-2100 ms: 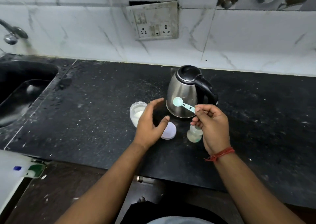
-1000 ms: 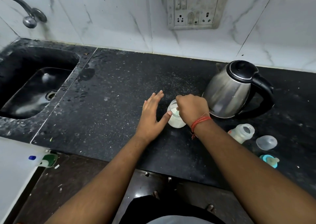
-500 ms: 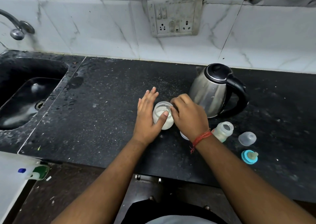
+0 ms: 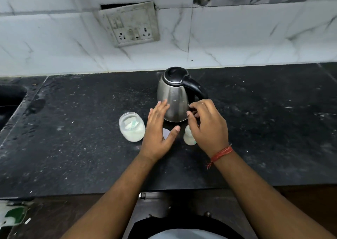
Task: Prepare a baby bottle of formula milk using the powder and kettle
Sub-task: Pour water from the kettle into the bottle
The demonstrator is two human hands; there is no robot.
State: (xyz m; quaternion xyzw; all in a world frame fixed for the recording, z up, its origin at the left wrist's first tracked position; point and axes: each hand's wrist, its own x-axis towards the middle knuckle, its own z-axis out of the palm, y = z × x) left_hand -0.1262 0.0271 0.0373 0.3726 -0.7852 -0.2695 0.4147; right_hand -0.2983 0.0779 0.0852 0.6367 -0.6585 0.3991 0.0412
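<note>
scoop's back in the powder jar (image 4: 132, 126) now — both hands, left (image 4: 158, 129) and right (image 4: 207, 127), loose and empty — kettle (image 4: 173, 96) next i guess

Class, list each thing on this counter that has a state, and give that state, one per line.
Kettle: upright, lid shut.
Powder jar: open, scoop inside.
Jar lid: off, flat on counter.
Baby bottle: upright, mostly hidden.
Left hand: open, holding nothing.
Right hand: loosely curled, empty.

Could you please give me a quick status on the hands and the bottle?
Left hand open, right hand loosely curled, both empty. Bottle uncapped, beside kettle. Scoop in powder jar.
</note>
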